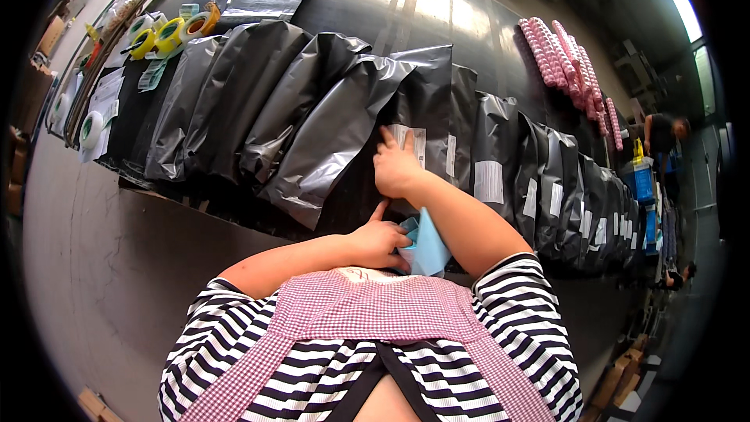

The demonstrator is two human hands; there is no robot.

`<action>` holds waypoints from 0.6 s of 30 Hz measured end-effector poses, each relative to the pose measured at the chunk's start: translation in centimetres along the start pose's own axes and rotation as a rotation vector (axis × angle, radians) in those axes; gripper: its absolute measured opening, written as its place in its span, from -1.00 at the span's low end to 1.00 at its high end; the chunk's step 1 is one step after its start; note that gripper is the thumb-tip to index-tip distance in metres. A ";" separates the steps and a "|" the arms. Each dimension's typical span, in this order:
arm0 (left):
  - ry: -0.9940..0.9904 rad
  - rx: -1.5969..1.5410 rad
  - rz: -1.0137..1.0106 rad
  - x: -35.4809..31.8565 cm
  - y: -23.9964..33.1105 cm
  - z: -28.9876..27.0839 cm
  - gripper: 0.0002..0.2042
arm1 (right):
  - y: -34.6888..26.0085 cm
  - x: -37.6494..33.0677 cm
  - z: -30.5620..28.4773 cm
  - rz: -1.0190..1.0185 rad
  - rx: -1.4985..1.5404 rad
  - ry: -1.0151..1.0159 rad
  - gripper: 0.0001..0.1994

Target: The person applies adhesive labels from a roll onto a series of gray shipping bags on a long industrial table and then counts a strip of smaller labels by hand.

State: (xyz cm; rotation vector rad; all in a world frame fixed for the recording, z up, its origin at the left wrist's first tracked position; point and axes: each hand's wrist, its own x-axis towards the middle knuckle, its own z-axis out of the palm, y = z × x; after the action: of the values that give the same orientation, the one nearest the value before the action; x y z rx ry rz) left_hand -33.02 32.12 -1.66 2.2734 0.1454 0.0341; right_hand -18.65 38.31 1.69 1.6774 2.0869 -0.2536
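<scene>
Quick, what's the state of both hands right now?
Left hand: closed, holding light blue paper.
Right hand: open, touching the white label on a black bag.

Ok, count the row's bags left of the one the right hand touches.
4: the leftmost bag, the second bag, the third bag, and the fourth bag beside the right hand. Others may be hidden.

No word or number is readable. White labels [489, 181] stand on the black bags [494, 133] in the centre and right of the frame, and white papers [106, 95] lie at upper left; their print is too small.
</scene>
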 end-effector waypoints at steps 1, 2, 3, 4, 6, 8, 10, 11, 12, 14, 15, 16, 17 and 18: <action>0.035 0.008 0.013 -0.2 -0.1 0.0 -0.57 | -0.7 -0.8 -0.8 -0.047 -0.071 -0.121 -0.55; 0.036 0.006 0.013 -0.4 -0.3 0.0 -0.57 | -0.6 -1.0 -0.7 -0.048 -0.071 -0.123 -0.55; 0.026 -0.006 0.026 -0.4 -0.4 -0.3 -0.57 | 0.1 -1.5 -0.6 -0.086 0.172 -0.070 -0.53; 0.011 -0.023 0.044 -0.4 -0.3 -0.4 -0.57 | 0.9 -2.3 -0.2 -0.117 0.420 -0.021 -0.50; 0.001 -0.050 0.030 -0.8 -0.5 -0.6 -0.58 | 2.3 -2.0 1.4 0.007 0.273 0.500 -0.34; -0.032 -0.065 0.045 -0.4 -0.2 -1.1 -0.59 | 4.3 -2.1 5.7 0.180 0.478 0.466 -0.20; -0.028 -0.054 0.016 -1.2 -0.3 -1.7 -0.62 | 3.7 -3.9 4.8 0.137 0.429 0.346 -0.15; -0.001 -0.040 0.018 -1.6 -0.8 -1.7 -0.60 | 3.7 -5.0 4.1 0.103 0.374 0.225 -0.10; 0.018 -0.028 0.030 -2.0 -1.2 -1.9 -0.57 | 4.4 -6.6 4.0 0.029 0.354 0.263 -0.17; 0.038 -0.127 -0.067 -3.5 -0.7 -4.1 -0.59 | 5.9 -9.3 -1.5 0.164 0.644 -0.055 -0.35; 0.067 -0.206 -0.111 -4.2 -0.5 -5.2 -0.60 | 6.8 -11.2 -2.8 0.225 0.844 0.155 -0.48; 0.091 -0.286 -0.155 -4.8 -0.5 -6.1 -0.61 | 7.5 -13.0 -3.6 0.289 1.041 0.369 -0.59; 0.129 -0.419 -0.162 -5.2 -0.7 -6.9 -0.65 | 7.7 -14.4 -4.3 0.254 1.180 0.711 -0.63; 0.195 -0.671 -0.112 -5.7 -1.1 -7.5 -0.62 | 7.5 -15.4 -5.3 0.200 1.295 1.065 -0.66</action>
State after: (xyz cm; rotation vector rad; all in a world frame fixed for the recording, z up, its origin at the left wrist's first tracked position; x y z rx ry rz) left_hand -39.31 37.82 2.54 1.5862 0.3128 0.2139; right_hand -10.17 28.74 14.28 3.3044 2.5788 -0.9676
